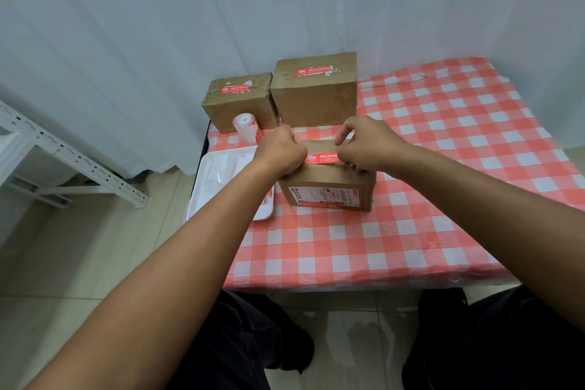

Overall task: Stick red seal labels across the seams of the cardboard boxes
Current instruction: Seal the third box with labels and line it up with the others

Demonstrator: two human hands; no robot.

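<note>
A brown cardboard box (329,187) with a shipping label on its front stands on the checked table. A red seal label (323,158) lies along the seam on its top. My left hand (280,150) presses on the label's left end with curled fingers. My right hand (367,144) holds the label's right end down, thumb and fingers pinched at the box's edge. Two more cardboard boxes stand behind: a smaller one (239,106) at the left and a taller one (315,95) beside it, each with a red seal label on top.
A roll of red labels (247,128) stands in front of the smaller box. A white tray (218,180) sits at the table's left edge, partly under my left arm. White curtains hang behind; a white metal rack (63,155) stands at the left.
</note>
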